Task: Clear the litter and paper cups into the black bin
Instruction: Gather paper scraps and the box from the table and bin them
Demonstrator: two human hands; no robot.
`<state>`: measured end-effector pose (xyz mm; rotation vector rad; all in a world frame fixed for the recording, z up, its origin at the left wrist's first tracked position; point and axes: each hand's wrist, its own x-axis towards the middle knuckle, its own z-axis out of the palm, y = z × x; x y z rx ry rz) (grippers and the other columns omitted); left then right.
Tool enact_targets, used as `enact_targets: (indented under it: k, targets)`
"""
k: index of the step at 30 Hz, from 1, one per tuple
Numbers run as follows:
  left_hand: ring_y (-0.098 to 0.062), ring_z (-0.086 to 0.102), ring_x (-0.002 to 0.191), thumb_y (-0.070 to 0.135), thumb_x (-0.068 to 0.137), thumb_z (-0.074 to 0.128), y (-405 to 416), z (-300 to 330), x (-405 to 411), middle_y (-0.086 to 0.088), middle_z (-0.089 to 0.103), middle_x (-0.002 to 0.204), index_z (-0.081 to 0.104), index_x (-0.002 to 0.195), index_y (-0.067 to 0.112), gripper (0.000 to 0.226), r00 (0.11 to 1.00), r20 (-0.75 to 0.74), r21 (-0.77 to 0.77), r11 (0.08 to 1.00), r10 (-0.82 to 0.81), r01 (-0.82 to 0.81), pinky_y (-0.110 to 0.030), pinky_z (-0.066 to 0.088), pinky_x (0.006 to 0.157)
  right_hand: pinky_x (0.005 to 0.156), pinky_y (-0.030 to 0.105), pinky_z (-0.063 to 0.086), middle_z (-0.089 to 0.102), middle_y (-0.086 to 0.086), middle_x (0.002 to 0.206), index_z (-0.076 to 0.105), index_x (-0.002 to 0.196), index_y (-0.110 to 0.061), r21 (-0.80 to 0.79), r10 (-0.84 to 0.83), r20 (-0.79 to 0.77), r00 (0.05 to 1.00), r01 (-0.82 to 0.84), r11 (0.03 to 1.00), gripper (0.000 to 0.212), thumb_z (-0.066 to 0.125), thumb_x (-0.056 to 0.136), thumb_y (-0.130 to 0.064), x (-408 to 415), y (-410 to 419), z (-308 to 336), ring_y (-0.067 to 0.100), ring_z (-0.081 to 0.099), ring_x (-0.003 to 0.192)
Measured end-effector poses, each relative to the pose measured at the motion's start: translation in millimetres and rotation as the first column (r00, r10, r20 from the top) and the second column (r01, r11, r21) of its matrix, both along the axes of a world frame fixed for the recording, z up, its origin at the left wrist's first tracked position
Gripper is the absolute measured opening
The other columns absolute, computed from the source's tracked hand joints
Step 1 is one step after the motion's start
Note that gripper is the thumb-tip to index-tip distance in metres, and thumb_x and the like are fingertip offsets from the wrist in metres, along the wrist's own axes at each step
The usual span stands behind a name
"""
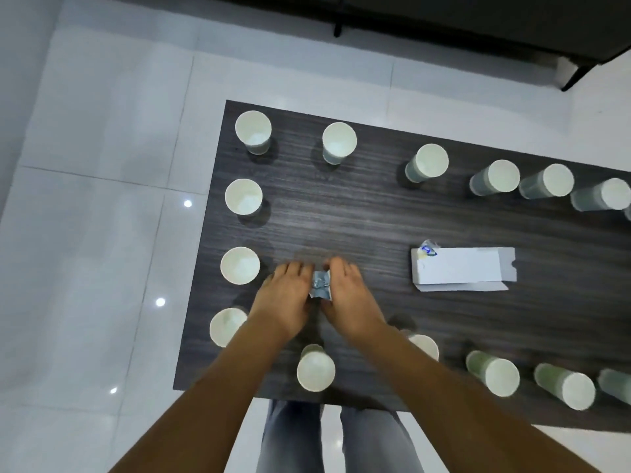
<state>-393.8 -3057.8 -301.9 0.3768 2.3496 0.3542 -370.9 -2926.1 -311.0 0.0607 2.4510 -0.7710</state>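
A crumpled blue-grey wrapper (321, 285) lies on the dark wood-grain table (358, 213) near its left end. My left hand (285, 295) and my right hand (348, 291) close in on it from both sides, fingers curled around its edges. Several white paper cups stand upright around the table's rim, such as one at the far left corner (253, 128) and one at the near edge (316, 370). A flattened white carton (461, 269) lies to the right, with a small crumpled wrapper (428, 249) on its left end. No black bin is in view.
White tiled floor (102, 199) surrounds the table on the left and far side. Dark furniture with black legs (478, 22) stands beyond the table. My legs in grey jeans (327, 438) are at the near edge.
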Motion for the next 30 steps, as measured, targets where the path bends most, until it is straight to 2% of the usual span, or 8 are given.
enact_targets:
  k: [3,7,13,17,22,26,30]
  targets:
    - [-0.021,0.031,0.133,0.025,0.090,0.055,22.6,3.8,10.3,-0.002,0.036,0.144,0.030,0.141,0.019,0.057,0.999,0.009,0.006,0.999,-0.048,0.048,-0.035,0.032,0.106,0.100,0.032,0.038,0.047,0.006,0.128,0.040,0.126,-0.012,-0.018,-0.042,0.023,0.999,0.043,0.999,0.045,0.060,0.087,-0.005,14.2,18.1,6.5,0.020,0.039,0.121]
    - [-0.018,0.030,0.132,0.028,0.088,0.060,52.1,5.3,21.5,0.002,0.038,0.141,0.034,0.139,0.021,0.058,0.996,-0.019,0.023,0.996,-0.091,0.091,-0.034,0.033,0.106,0.098,0.036,0.041,0.047,0.006,0.127,0.039,0.127,-0.012,-0.032,-0.096,0.046,0.994,0.097,0.995,0.048,0.064,0.085,-0.007,30.7,45.7,11.5,0.021,0.039,0.120]
    - [-0.018,0.038,0.125,0.023,0.087,0.062,101.8,4.2,39.5,0.001,0.044,0.132,0.038,0.135,0.019,0.054,0.990,-0.014,-0.001,0.990,-0.141,0.141,-0.033,0.037,0.101,0.098,0.032,0.040,0.046,0.006,0.130,0.037,0.132,-0.012,-0.036,-0.099,0.044,0.994,0.100,0.994,0.056,0.061,0.082,-0.003,53.5,95.3,11.6,0.022,0.039,0.122]
    - [-0.020,0.040,0.125,0.024,0.089,0.057,136.6,3.3,51.8,-0.001,0.046,0.132,0.041,0.132,0.017,0.047,0.999,-0.013,-0.017,0.999,-0.029,0.029,-0.034,0.038,0.100,0.102,0.035,0.039,0.043,0.007,0.136,0.034,0.139,-0.011,-0.008,-0.048,0.012,0.999,0.048,0.999,0.062,0.062,0.084,-0.009,62.2,142.1,9.2,0.024,0.037,0.126]
    - [-0.025,0.044,0.122,0.026,0.089,0.057,172.8,2.1,53.5,-0.007,0.050,0.130,0.042,0.135,0.014,0.050,0.983,0.012,-0.033,0.983,0.184,-0.183,-0.040,0.043,0.098,0.103,0.036,0.039,0.037,0.007,0.142,0.025,0.147,-0.014,0.186,0.027,-0.007,1.000,-0.025,0.982,0.076,0.063,0.081,-0.008,53.1,215.7,-2.7,0.026,0.034,0.126]
    - [-0.026,0.047,0.119,0.025,0.089,0.058,195.7,-4.5,48.6,-0.008,0.053,0.126,0.045,0.131,0.012,0.046,0.971,-0.013,-0.035,0.971,0.237,-0.237,-0.042,0.045,0.094,0.102,0.037,0.038,0.032,0.009,0.145,0.019,0.149,-0.015,0.292,0.060,-0.001,0.998,-0.057,0.955,0.084,0.065,0.079,-0.007,29.8,261.1,-20.7,0.028,0.030,0.129]
    - [-0.024,0.047,0.117,0.026,0.089,0.059,210.4,-16.1,39.9,-0.007,0.054,0.124,0.045,0.129,0.013,0.044,0.966,-0.040,-0.043,0.965,0.256,-0.257,-0.040,0.047,0.088,0.113,0.038,0.027,0.028,0.011,0.148,0.018,0.149,-0.017,0.349,0.196,-0.030,0.980,-0.173,0.921,0.094,0.076,0.074,-0.012,3.5,279.8,-46.4,0.030,0.025,0.136]
